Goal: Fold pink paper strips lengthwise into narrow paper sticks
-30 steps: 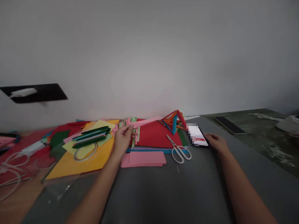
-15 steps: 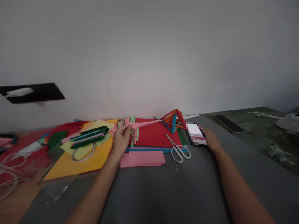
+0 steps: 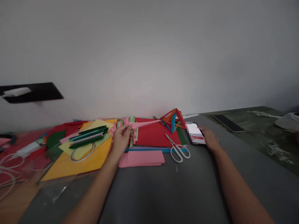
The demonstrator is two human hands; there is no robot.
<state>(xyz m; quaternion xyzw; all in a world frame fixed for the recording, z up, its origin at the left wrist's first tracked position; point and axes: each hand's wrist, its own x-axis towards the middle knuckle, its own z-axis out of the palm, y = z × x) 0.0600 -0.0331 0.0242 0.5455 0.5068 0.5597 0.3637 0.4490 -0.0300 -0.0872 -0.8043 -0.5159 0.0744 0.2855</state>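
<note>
Pinched in my left hand [image 3: 122, 137] is a pink paper strip [image 3: 148, 123], stretching right over a red sheet [image 3: 154, 133]. My right hand [image 3: 210, 139] is at the right edge of a phone [image 3: 195, 133] with a lit screen; a finger reaches over its upper right edge, and the other fingers are partly hidden. Between the hands stands a folded frame of red, blue and orange strips [image 3: 173, 121]. White-handled scissors [image 3: 177, 150] lie open in front of it. A stack of pink strips [image 3: 142, 158] lies nearer me.
At left, a roll of tape [image 3: 83, 151] and dark green strips [image 3: 88, 137] rest on yellow sheets [image 3: 77, 165]. White cables [image 3: 11, 168] lie far left. A dark flat device [image 3: 228, 123] and white string [image 3: 277, 151] are at right.
A finger of my right hand has stretched further over the phone's edge. My left hand keeps its pinch on the pink strip. The view has shifted slightly.
</note>
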